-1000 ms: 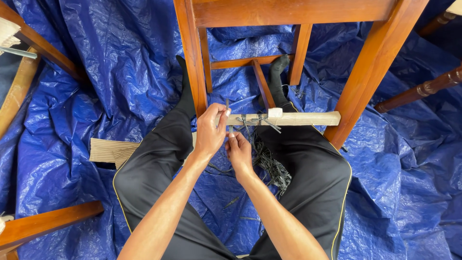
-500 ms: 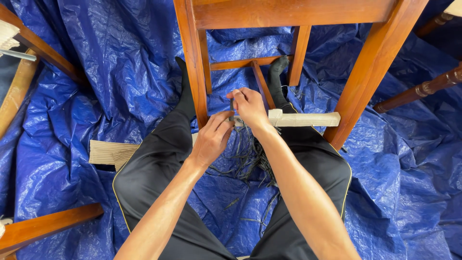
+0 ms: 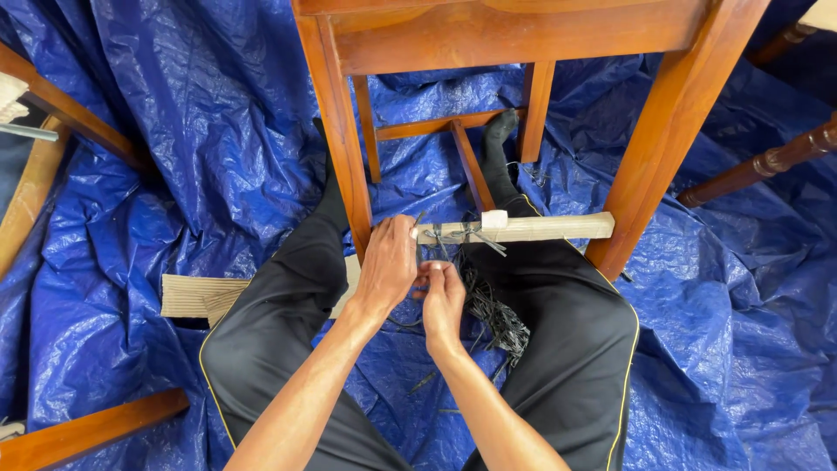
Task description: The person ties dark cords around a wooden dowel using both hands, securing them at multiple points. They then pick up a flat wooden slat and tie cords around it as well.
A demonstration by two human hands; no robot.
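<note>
Blue tarp (image 3: 218, 131) covers the floor under the chair (image 3: 514, 35). Your left hand (image 3: 388, 262) steadies the pale bar (image 3: 558, 228); your right hand (image 3: 443, 301) pinches dark cord (image 3: 488, 305) taut below it.

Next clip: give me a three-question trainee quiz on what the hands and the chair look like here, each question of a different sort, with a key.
1. True or false: the left hand rests at the end of the pale rung next to the chair leg.
2. Multiple choice: what covers the floor? A) a blue tarp; B) a grey carpet; C) bare tiles.
3. Fill in: below the right hand hangs a bundle of dark ____.

Key: 1 true; 2 A; 3 cord, wrapped also around the rung.
</note>
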